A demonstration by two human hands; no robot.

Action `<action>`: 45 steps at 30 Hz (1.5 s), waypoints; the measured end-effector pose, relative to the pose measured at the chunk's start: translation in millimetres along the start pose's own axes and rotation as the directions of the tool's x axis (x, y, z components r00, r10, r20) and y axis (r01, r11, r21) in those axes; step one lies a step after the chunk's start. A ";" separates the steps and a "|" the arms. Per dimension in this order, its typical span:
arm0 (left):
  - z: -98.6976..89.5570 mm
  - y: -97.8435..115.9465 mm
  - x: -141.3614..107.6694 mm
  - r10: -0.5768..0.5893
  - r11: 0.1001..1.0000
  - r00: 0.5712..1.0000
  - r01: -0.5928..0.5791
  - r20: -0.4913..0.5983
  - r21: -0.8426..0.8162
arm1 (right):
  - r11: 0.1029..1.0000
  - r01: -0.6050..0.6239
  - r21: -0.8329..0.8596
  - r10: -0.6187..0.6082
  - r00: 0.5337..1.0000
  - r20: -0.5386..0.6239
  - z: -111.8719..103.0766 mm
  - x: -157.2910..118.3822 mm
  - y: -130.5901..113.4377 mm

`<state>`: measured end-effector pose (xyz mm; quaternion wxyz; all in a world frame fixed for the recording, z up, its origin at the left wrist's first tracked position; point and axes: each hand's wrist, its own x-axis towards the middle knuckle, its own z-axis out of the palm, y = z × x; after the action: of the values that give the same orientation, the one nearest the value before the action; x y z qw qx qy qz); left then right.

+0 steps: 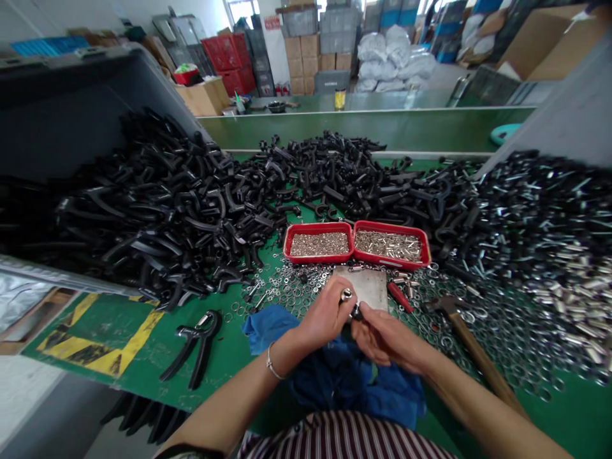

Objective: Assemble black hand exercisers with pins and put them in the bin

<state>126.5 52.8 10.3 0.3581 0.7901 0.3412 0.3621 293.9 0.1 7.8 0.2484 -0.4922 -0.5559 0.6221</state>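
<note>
Over crumpled blue cloth (354, 392), left hand (326, 312) and right hand (385, 335) are pinching shiny parts (346, 294); wooden-handled hammer (473, 343) is lying rightward, glossy black handles (191, 210) crowding red trays (318, 259).

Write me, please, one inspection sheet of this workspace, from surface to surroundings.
Surface: green table, striped tape at left.
Job's things: small part in hand, detail hidden; sprung grip on the table; red trays of metal pieces.
Clutter: heaped black parts, loose rings, hammer, blue cloth.
Hands: left hand holds the small part; right hand is against it, grip partly hidden.
Cables: nothing seen.
Surroundings: red crates, boxes, white sacks behind.
</note>
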 end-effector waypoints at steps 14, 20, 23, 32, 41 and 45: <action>27.0 -3.0 28.6 -0.092 0.969 0.988 0.061 0.121 0.238 | 0.991 -0.016 0.130 0.043 0.978 -0.202 -17.9 -15.9 19.6; 26.6 -0.1 39.1 -0.073 0.943 0.971 -0.006 0.226 0.333 | 0.992 0.025 -0.124 -0.066 0.938 -0.341 -26.6 -13.6 18.5; 22.5 -0.4 40.0 -0.103 0.927 0.969 0.012 0.224 0.375 | 0.983 0.068 -0.171 -0.129 0.917 -0.377 -28.9 -10.0 21.2; 33.6 -24.5 58.2 -0.173 0.767 0.837 -0.216 0.520 0.604 | 0.954 0.000 -0.300 -0.093 0.950 -0.298 -56.0 -24.4 38.0; 35.5 -27.7 152.9 0.009 0.745 0.918 -0.271 0.397 0.610 | 0.871 -0.358 -0.335 -0.040 0.629 -0.776 -109.5 -138.1 78.4; 50.2 -35.9 201.4 -0.182 0.656 0.886 -0.213 0.426 0.724 | 0.649 -0.355 -0.673 -0.253 0.733 -0.631 -112.9 -151.4 103.1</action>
<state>259.1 216.0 23.0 0.0648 0.9316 0.3575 -0.0086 478.2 -105.7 -26.2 0.1843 -0.7568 -0.6168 0.1138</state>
